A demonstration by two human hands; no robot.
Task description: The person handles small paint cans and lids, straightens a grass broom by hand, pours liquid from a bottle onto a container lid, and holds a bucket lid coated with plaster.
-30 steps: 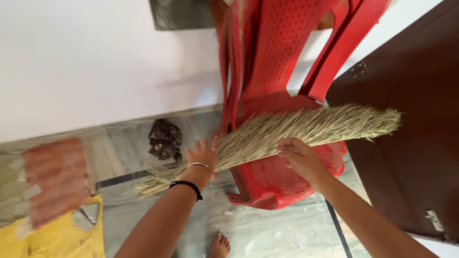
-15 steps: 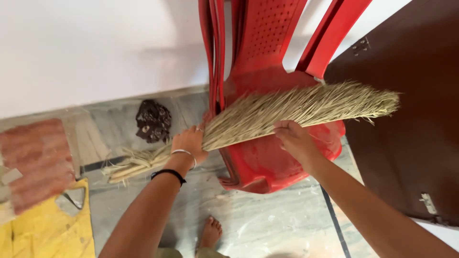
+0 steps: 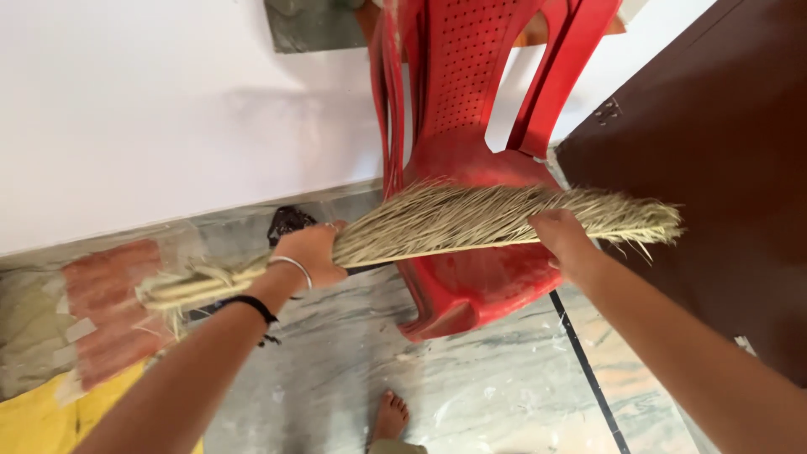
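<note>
A grass broom (image 3: 437, 223) is held level in both hands: the left hand (image 3: 315, 255) is clenched near the bound end, the right hand (image 3: 563, 240) is closed on the bristles. Behind it, stacked red chairs (image 3: 471, 126) stand on the marble floor (image 3: 471, 387). No sweeping is shown yet.

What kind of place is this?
Probably a room in a home. There is a stack of red plastic chairs by a white wall, a dark wooden door and a marble floor. Both hands hold a grass broom.
</note>
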